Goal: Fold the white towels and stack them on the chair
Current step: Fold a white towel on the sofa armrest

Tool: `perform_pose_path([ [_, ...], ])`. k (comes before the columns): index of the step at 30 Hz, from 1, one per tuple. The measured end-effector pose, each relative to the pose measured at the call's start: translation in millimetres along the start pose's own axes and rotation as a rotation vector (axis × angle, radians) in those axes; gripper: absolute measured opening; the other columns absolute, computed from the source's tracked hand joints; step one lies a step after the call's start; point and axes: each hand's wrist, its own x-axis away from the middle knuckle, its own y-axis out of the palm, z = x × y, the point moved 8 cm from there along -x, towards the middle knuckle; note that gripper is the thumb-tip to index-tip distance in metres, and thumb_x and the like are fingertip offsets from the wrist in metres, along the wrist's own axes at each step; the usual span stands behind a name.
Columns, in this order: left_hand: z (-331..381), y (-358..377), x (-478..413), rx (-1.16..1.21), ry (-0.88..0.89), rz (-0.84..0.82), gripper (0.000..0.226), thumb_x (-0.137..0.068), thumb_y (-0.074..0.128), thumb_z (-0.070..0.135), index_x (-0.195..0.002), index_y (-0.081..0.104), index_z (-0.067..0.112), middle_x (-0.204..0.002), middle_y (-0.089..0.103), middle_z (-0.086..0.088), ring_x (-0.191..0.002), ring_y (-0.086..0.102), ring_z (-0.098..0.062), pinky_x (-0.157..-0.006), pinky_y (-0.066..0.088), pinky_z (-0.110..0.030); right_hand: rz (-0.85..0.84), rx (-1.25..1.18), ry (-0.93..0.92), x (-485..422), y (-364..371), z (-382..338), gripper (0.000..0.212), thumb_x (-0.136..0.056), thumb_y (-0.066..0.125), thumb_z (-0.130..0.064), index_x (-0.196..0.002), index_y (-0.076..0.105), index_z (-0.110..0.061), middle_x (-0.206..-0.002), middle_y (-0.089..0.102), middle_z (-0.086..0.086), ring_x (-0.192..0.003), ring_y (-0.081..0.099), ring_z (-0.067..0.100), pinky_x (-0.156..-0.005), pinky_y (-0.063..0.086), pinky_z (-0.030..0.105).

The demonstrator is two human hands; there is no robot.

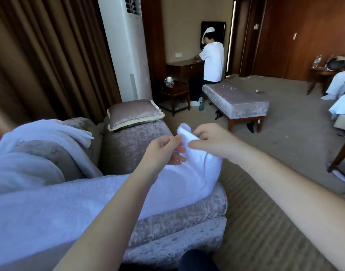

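Note:
A large white towel (85, 198) lies spread over the seat of a grey velvet armchair (179, 222). Its far end is lifted above the seat's front corner. My left hand (163, 151) pinches the towel's edge between thumb and forefinger. My right hand (208, 139) grips the raised corner from the right, fingers curled round the cloth. A second white towel (44, 133) hangs over the chair's arm and back at the left.
A grey cushion (132, 114) sits on the chair's far arm. Beyond are a padded bench (236, 100), a small wooden side table (173, 94), a white standing air conditioner (126, 47) and a person at a desk. Brown curtains hang left. Carpet lies right.

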Motion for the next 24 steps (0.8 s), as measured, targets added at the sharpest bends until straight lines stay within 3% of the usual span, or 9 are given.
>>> perform_pose_path([
  [3,6,-26,13,-0.005,-0.028,0.103,0.044,-0.091,0.061,0.045,-0.090,0.067,0.002,-0.075,0.072,-0.012,-0.066,0.071,-0.023,-0.068,0.061,-0.033,-0.040,-0.009,-0.104,4,35,-35,0.023,-0.083,0.067,-0.022,-0.092,0.063,-0.001,-0.072,0.056,0.006,-0.066,0.047,0.015,-0.064,0.035,0.031],
  [5,4,-48,20,-0.054,-0.043,0.160,0.041,-0.089,0.064,0.045,-0.081,0.068,0.005,-0.062,0.067,-0.003,-0.058,0.066,-0.015,-0.059,0.058,-0.029,-0.107,-0.048,-0.139,9,59,-46,0.023,-0.086,0.068,-0.033,-0.099,0.067,-0.015,-0.086,0.070,-0.006,-0.081,0.063,0.008,-0.077,0.049,0.032],
  [7,-4,-71,24,-0.124,-0.077,0.213,0.036,-0.087,0.066,0.039,-0.063,0.059,0.013,-0.045,0.049,0.010,-0.041,0.047,-0.006,-0.045,0.041,-0.021,-0.183,-0.066,-0.149,17,84,-50,0.028,-0.088,0.066,-0.038,-0.110,0.065,-0.021,-0.105,0.071,-0.010,-0.103,0.063,0.001,-0.096,0.049,0.030],
  [9,-16,-91,28,-0.181,-0.144,0.252,0.036,-0.085,0.068,0.027,-0.057,0.048,0.016,-0.038,0.032,0.013,-0.034,0.030,-0.006,-0.042,0.027,-0.019,-0.200,-0.208,-0.180,29,102,-49,0.027,-0.091,0.064,-0.029,-0.116,0.059,-0.019,-0.117,0.066,-0.008,-0.111,0.058,-0.003,-0.101,0.046,0.026],
  [11,-25,-104,32,-0.194,-0.167,0.257,0.037,-0.085,0.066,0.017,-0.055,0.044,0.014,-0.036,0.030,0.012,-0.034,0.027,-0.009,-0.039,0.024,-0.019,-0.043,-0.246,-0.249,45,107,-39,0.032,-0.090,0.063,-0.037,-0.115,0.055,-0.019,-0.120,0.062,-0.011,-0.113,0.055,-0.003,-0.098,0.045,0.024],
  [14,-32,-124,38,-0.164,-0.179,0.302,0.044,-0.085,0.063,0.011,-0.051,0.035,0.015,-0.038,0.028,0.009,-0.035,0.026,-0.010,-0.039,0.021,-0.018,0.327,0.120,-0.384,70,113,-13,0.058,-0.077,0.063,-0.057,-0.121,0.052,-0.020,-0.125,0.058,-0.010,-0.115,0.052,0.007,-0.094,0.044,0.025],
  [17,-36,-142,42,-0.147,-0.209,0.325,0.046,-0.084,0.064,0.015,-0.054,0.030,0.018,-0.046,0.025,0.004,-0.042,0.022,-0.014,-0.046,0.018,-0.024,0.449,0.209,-0.299,70,129,29,0.058,-0.073,0.080,-0.036,-0.121,0.051,-0.020,-0.123,0.059,-0.004,-0.114,0.055,0.017,-0.094,0.047,0.033],
  [21,-37,-160,52,-0.138,-0.217,0.345,0.039,-0.083,0.064,0.017,-0.056,0.035,0.017,-0.054,0.030,-0.001,-0.046,0.027,-0.016,-0.049,0.024,-0.026,0.605,0.019,-0.174,62,130,42,0.032,-0.077,0.073,-0.015,-0.105,0.057,-0.021,-0.097,0.059,-0.008,-0.090,0.057,0.018,-0.072,0.050,0.033],
  [24,-39,-172,58,-0.095,-0.231,0.357,0.022,-0.074,0.065,0.026,-0.067,0.048,0.014,-0.065,0.038,-0.008,-0.061,0.034,-0.022,-0.062,0.032,-0.034,0.689,-0.107,-0.127,58,137,33,0.029,-0.076,0.068,-0.004,-0.098,0.058,-0.020,-0.094,0.057,-0.007,-0.088,0.053,0.016,-0.069,0.044,0.026],
])
